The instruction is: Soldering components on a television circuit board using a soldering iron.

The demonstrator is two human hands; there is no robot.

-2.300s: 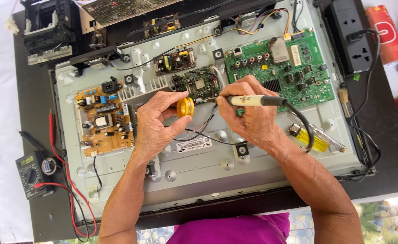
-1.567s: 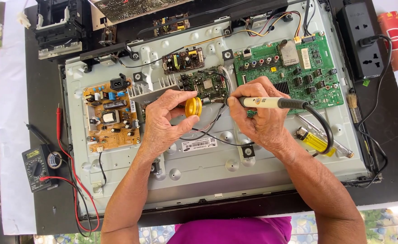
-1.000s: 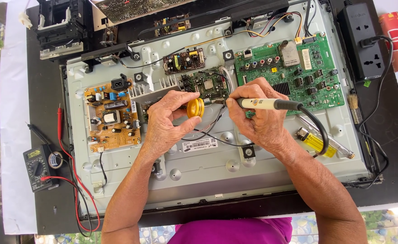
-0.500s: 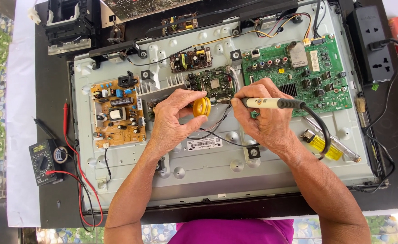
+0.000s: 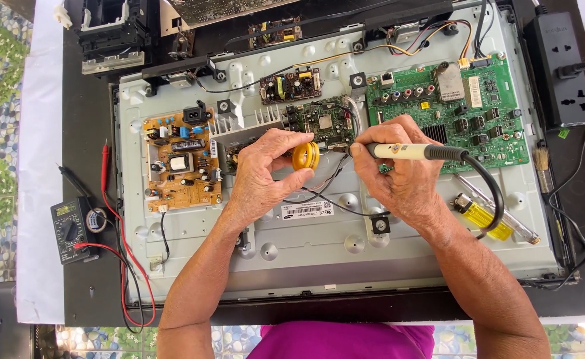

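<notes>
Head view: dark bench top [image 5: 86,279] w/ a white sheet along its left edge, patterned tiles beyond, and a flat-panel TV's open metal back [image 5: 319,246] lying flat across it. My left hand [image 5: 262,176] is closed round a small yellow solder reel [image 5: 305,155], thumb and fingers pinching it just above the chassis, near the small dark centre board [image 5: 323,123]. My right hand [image 5: 405,179] is wrapped tight on a cream-barrelled soldering iron [image 5: 405,151] w/ black grip, held roughly level, tip end pointing left, just beside the reel and that board's right edge; can't tell if the tip touches. Its black cord loops off right. Green main board [image 5: 478,113] sits behind my right hand, tan power board [image 5: 179,163] left of my left. Multimeter [image 5: 73,229] w/ red leads lies far left, yellow-handled screwdriver [image 5: 482,216] right, black power strip [image 5: 565,73] top right.
</notes>
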